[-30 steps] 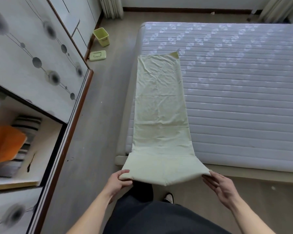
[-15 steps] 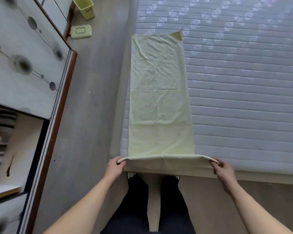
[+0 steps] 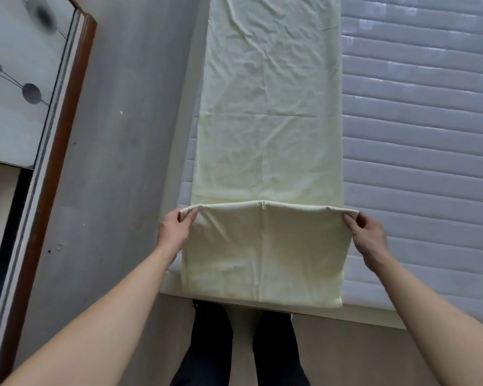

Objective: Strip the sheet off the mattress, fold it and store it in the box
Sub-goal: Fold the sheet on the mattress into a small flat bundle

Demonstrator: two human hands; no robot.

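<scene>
A pale yellow sheet (image 3: 271, 112), folded into a long narrow strip, lies along the left side of the white quilted mattress (image 3: 418, 140). Its near end is lifted and doubled over onto the strip. My left hand (image 3: 176, 229) pinches the left corner of that raised end. My right hand (image 3: 367, 235) pinches the right corner. The lifted end hangs taut between them above the mattress's near edge. No box is in view.
A wardrobe (image 3: 14, 87) with a white dotted sliding door and brown frame stands at the left. Grey floor (image 3: 129, 135) runs between it and the bed. My legs in dark trousers (image 3: 240, 346) stand at the bed's near edge.
Both hands have lifted the sheet's near end off the bed edge and carried it forward over the strip. My view has tilted down and closer.
</scene>
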